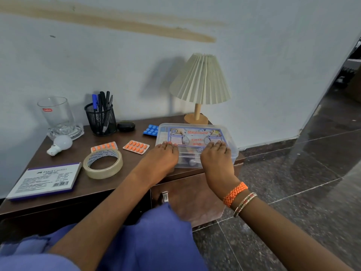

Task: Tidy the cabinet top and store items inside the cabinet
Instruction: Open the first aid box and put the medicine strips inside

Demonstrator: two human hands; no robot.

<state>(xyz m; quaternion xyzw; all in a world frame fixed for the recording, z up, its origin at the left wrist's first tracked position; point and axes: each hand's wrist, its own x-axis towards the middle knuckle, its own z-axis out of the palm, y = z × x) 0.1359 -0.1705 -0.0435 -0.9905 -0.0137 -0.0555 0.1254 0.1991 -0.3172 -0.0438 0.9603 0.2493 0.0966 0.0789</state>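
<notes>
Head view: the clear plastic first aid box (pixel 197 133) sits at the right end of the brown cabinet top (pixel 121 178), before a pleated lamp (pixel 200 81). The left hand (pixel 163 156) and right hand (pixel 215 158) rest flat on its lid, fingers extended, gripping nothing. Three blister packs lie left: two orange (pixel 136 146), one blue (pixel 151 130). One tape roll (pixel 103 163) lies nearer.

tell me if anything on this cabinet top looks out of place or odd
A few things. A bare light bulb lies loose on its side by the glass. Three pill strips, two orange and one blue, lie scattered outside the first aid box that both hands rest on. Nothing is spilled or broken.
</notes>
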